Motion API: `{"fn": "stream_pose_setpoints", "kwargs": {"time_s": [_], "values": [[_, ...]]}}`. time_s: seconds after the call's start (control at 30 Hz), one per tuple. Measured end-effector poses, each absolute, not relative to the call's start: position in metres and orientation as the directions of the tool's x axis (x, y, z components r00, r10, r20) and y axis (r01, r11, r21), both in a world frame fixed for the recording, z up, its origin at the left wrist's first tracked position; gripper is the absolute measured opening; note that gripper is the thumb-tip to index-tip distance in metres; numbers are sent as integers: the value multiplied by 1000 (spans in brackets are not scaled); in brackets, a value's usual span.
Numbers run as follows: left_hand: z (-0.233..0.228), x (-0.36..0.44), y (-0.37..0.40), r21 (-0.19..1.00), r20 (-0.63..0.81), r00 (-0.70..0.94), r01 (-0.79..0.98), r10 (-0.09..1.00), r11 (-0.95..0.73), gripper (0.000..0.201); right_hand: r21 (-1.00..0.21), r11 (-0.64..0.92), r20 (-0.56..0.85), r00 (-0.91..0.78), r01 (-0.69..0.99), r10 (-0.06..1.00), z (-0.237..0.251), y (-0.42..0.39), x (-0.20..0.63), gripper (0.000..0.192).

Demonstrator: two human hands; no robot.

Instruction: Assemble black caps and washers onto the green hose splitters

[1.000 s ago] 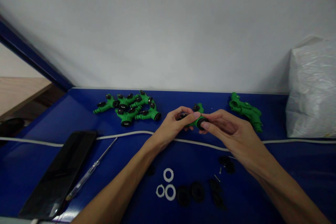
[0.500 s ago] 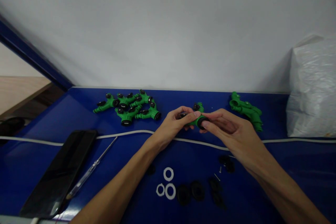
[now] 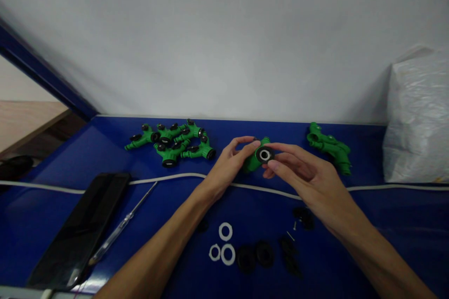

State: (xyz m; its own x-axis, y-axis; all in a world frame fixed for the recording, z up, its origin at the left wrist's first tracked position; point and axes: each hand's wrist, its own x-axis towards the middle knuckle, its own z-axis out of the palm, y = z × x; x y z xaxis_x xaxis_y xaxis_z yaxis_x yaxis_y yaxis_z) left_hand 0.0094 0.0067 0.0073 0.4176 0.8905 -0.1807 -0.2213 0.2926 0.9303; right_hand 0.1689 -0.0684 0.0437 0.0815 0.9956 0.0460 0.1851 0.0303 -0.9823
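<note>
Between my two hands is a green Y-shaped hose connector (image 3: 251,164), raised over the blue table. Its black collar (image 3: 258,155) faces me, with a white ring showing inside the opening. My left hand (image 3: 233,161) grips the green body from the left, thumb on top. The thumb and fingers of my right hand (image 3: 301,163) pinch the collar's right side. Nearer me lie several white rings (image 3: 228,254), black round collars (image 3: 264,254), small black parts (image 3: 289,254) and a small screw (image 3: 294,225).
Several green connectors with black fittings (image 3: 170,154) lie at the back left. Plain green connector bodies (image 3: 331,145) rest at the back right beside a plastic-wrapped bundle (image 3: 416,121). A white cable (image 3: 178,176) crosses the table. A phone (image 3: 80,229) and a screwdriver (image 3: 119,229) lie left.
The connector has been turned so that its collar opening now faces me, showing the white ring inside. My right fingers have shifted to the collar's edge.
</note>
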Motion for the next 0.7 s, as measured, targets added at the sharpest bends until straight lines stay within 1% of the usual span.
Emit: {"fn": "stream_pose_setpoints", "kwargs": {"time_s": [0.07,0.13,0.27,0.3,0.43,0.6,0.7], "values": [[6,10,7,920,-170,426,-255,889,298,53,-986,12,20,49,166,999,44,-69,168,41],[6,10,8,897,-153,449,-311,880,314,50,-989,4,11,46,150,999,43,-69,166,41],[10,12,7,851,-130,499,-387,857,354,27,-991,11,26,109,134,994,42,-67,165,38],[12,12,6,842,-133,507,-395,852,366,23,-991,13,29,124,131,992,42,-66,165,37],[17,13,3,794,-164,515,-436,841,422,25,-991,12,33,162,132,986,42,-66,167,35],[18,14,2,759,-106,534,-502,839,415,24,-996,-61,-53,122,62,991,42,-67,165,40],[18,13,2,750,-83,535,-522,840,407,25,-998,-51,-45,133,39,990,42,-67,163,41]]}}
